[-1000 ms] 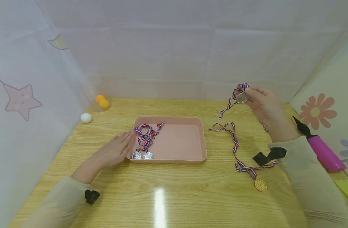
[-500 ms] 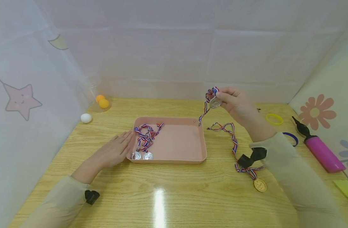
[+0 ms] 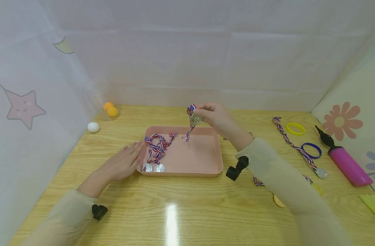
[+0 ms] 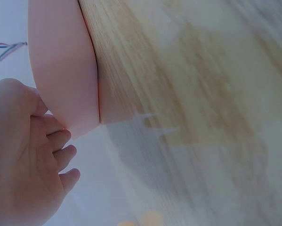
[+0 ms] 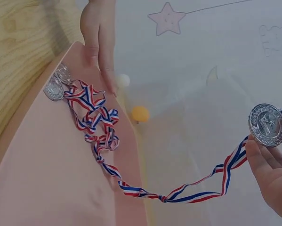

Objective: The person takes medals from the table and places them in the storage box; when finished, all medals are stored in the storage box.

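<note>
My right hand pinches a silver medal by its top, above the back of a pink tray. The medal's red, white and blue ribbon dangles toward the tray. In the right wrist view the medal's face shows, held between thumb and fingers. Two silver medals lie inside the tray at its front left, their crumpled ribbons stretching behind them. My left hand rests against the tray's left wall with its fingers extended; in the left wrist view the fingertips sit beside the tray's corner.
Right of the tray, my forearm partly covers a gold medal. Farther right are another silver medal, yellow and blue rings and a magenta pump. At the back left stand a clear jar with orange balls and a white ball.
My right hand has carried the silver medal left, from the table's right side to above the tray. The rings and another silver medal have come into view. My left hand has stayed put.
</note>
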A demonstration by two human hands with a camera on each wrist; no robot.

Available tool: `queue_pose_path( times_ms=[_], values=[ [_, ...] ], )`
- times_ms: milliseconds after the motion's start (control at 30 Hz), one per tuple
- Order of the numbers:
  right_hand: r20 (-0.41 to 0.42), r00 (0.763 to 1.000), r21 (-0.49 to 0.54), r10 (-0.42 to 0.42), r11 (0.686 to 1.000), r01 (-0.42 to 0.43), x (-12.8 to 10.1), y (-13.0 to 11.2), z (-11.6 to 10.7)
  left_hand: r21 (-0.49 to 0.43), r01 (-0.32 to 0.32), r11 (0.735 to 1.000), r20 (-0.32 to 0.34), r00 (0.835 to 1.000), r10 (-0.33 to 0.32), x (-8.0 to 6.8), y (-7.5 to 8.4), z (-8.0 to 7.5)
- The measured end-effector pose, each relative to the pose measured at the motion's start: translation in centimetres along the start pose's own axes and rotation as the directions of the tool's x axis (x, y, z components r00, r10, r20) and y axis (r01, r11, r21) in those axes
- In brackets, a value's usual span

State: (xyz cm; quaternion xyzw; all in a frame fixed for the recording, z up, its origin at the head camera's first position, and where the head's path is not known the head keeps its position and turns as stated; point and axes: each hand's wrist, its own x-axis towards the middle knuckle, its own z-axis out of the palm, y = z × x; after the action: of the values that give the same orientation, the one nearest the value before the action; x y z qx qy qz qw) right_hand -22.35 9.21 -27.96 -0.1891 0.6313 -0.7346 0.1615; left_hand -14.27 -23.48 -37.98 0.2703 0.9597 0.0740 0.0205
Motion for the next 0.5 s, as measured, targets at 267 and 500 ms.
queue_pose_path(
  times_ms=[267,500],
  values=[
    [-0.025,0.996,-0.131,0.082,0.988,-0.084,2.0,3.8,2.6,0.007,0.002,1.000,0.001,1.000,-0.002,0.0,0.1,0.0],
    [0.019,0.984,-0.305,0.176,0.938,-0.161,1.6,7.2,3.6,0.021,0.010,1.000,0.029,1.000,-0.010,0.1,0.1,-0.1]
  ],
)
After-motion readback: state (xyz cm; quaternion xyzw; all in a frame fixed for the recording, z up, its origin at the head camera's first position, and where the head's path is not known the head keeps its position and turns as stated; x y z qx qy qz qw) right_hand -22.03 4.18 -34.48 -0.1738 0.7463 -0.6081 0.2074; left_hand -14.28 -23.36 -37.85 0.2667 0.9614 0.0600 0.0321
